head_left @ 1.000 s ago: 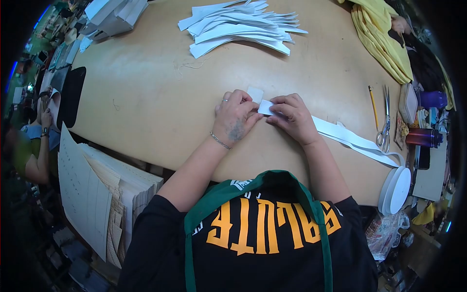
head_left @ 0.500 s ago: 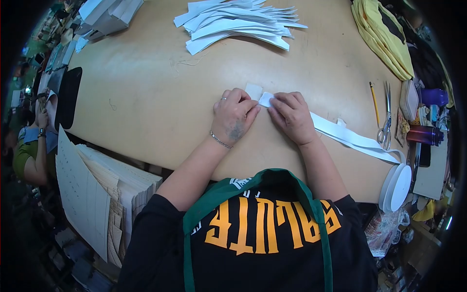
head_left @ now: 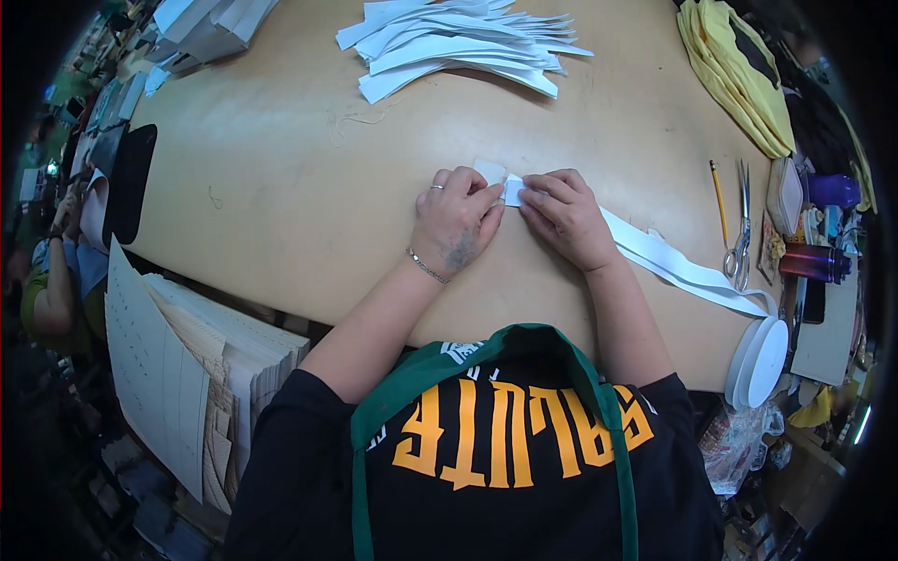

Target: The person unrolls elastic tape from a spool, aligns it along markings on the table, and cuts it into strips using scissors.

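My left hand [head_left: 456, 217], with a ring and bracelet, has its thumb and fingers pinched at the left side of the strip's end; what lies between them is too small to tell. My right hand [head_left: 567, 215] presses its closed fingers on the end of a white strip [head_left: 645, 251]. From under that hand the strip runs right to a white roll [head_left: 765, 363] at the table's edge. Just beyond my left fingertips lies a small pale rectangular piece [head_left: 489, 171], flat on the table.
A pile of white cut pieces [head_left: 458, 47] lies at the top. Yellow cloth [head_left: 734, 75], a pencil [head_left: 718, 201] and scissors [head_left: 742, 234] are at the right. Stacked paper sheets [head_left: 168, 374] stand at the lower left. Another person's arm [head_left: 58, 280] shows far left.
The strip's end has turned slightly between my hands, and both hands have shifted a little. The other person's arms at the far left have moved.
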A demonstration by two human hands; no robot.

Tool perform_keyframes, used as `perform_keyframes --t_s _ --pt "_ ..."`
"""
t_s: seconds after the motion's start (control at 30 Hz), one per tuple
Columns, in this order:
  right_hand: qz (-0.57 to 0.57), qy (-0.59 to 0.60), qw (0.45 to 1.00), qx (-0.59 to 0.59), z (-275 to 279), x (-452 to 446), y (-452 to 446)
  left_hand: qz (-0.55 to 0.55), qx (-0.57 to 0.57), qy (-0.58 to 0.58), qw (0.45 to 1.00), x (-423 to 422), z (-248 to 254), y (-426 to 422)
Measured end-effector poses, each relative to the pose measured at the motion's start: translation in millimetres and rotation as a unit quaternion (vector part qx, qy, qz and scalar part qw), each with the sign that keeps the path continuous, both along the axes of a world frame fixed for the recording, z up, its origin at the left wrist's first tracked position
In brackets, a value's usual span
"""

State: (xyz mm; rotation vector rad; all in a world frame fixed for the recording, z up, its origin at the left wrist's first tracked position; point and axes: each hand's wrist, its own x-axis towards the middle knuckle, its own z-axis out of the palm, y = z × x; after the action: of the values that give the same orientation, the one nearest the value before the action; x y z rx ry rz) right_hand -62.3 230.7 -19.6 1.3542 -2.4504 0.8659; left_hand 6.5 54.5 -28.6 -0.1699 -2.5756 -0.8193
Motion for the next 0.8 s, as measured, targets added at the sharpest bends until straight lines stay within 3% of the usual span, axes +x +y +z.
perform_keyframes --t_s 0.13,0.33,0.6,0.8 --pt "0.003 -0.006 1.000 0.004 -2 -1 3 -0.011 -0.044 0.012 0.999 3 -1 0" --pt "-0.103 0.032 0.993 0.053 1 18 -4 -0.024 -0.084 0.030 0.996 5 -2 1" --pt "-0.057 -0.010 0.998 -0.022 -5 18 -6 -0.024 -0.012 -0.010 1.000 -1 2 -3" --pt "-0.027 -0.027 0.999 -0.019 -5 16 -3 -0.028 -0.024 -0.003 0.999 -1 -6 -2"
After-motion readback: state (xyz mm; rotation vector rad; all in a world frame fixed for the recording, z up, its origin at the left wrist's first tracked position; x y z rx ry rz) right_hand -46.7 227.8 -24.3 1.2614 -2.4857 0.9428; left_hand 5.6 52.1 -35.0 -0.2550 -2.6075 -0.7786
